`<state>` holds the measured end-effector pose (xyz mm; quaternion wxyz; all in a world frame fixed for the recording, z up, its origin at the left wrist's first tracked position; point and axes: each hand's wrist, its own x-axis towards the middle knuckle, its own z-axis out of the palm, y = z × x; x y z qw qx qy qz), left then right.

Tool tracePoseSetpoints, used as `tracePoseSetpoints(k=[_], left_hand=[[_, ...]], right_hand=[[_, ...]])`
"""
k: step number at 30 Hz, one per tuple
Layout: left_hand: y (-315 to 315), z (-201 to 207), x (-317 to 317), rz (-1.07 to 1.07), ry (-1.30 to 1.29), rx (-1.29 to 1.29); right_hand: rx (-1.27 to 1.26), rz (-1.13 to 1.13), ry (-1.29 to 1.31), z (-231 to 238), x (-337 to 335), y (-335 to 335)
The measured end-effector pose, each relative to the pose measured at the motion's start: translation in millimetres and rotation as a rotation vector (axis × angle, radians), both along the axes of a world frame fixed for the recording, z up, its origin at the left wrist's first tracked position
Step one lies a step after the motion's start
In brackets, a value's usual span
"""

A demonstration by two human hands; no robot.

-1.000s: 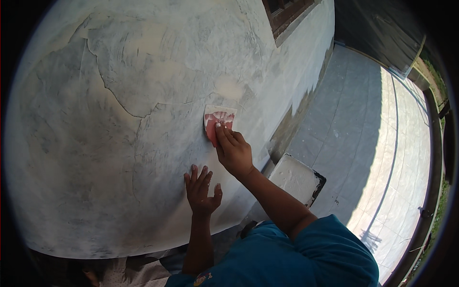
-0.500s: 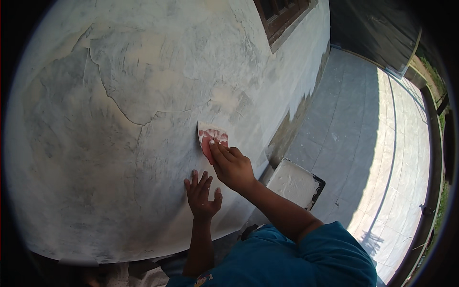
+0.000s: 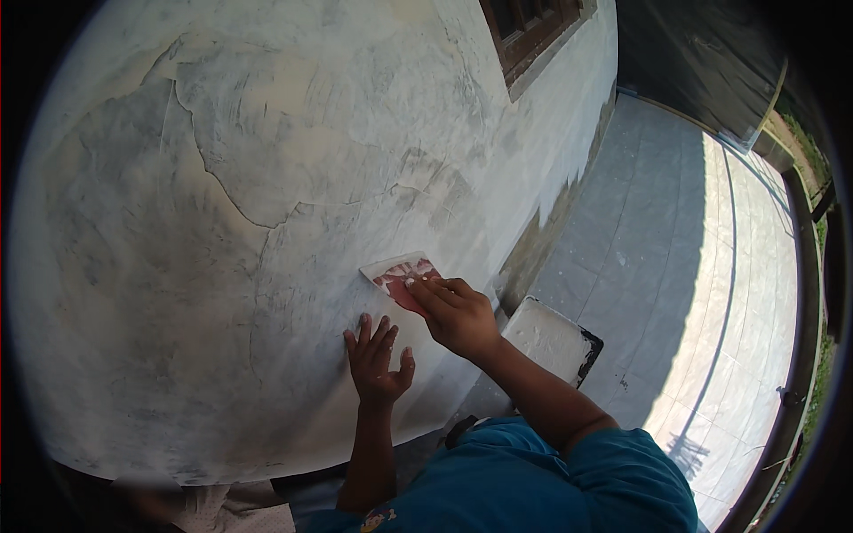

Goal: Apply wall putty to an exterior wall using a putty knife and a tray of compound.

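My right hand grips a red putty scraper whose wide edge, smeared with white filler, lies against the wall. The fingers press flat on the scraper's face. Lower and to the left, my left hand rests with its fingers spread at the wall, holding nothing. Patches of white and grey filler cover the wall, and a long crack-like ridge runs across it left of the scraper.
A white tray with a dark edge and white paste in it stands on the floor near my right forearm. Grey sheeting covers the floor, sunlit at the right. A brown window frame is set in the wall above. Dark sheeting hangs at the far right.
My right hand has moved down and to the right along the wall with the scraper, which has turned so its edge tilts more to the left. My left hand stays nearly in place.
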<state>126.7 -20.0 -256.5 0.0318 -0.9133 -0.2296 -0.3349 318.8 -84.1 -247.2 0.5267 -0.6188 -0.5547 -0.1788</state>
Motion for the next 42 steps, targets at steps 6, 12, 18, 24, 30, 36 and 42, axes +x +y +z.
tracePoseSetpoints(k=[6, 12, 18, 24, 30, 36, 42], left_hand=[[1, -3, 0, -0.012, -0.019, -0.008], [-1, -1, -2, 0.009, -0.014, -0.012], [-1, 2, -6, 0.0, -0.016, -0.008], [-2, 2, -1, -0.024, -0.016, -0.038], [-7, 10, -5, -0.032, -0.022, -0.075], [-8, 21, -8, -0.025, -0.124, -0.009], [-14, 22, -18, 0.022, -0.192, 0.031]], right_hand=[[0.125, -0.341, 0.498, 29, 95, 24], [-0.007, -0.099, 0.319, -21, 0, 27], [0.057, -0.209, 0.499, 12, 46, 5], [0.219, -0.179, 0.163, 51, 42, 45], [-0.093, 0.063, 0.223, 17, 6, -11], [0.207, -0.175, 0.199, 99, 67, 19], [0.169, -0.153, -0.236, 26, -3, 57]])
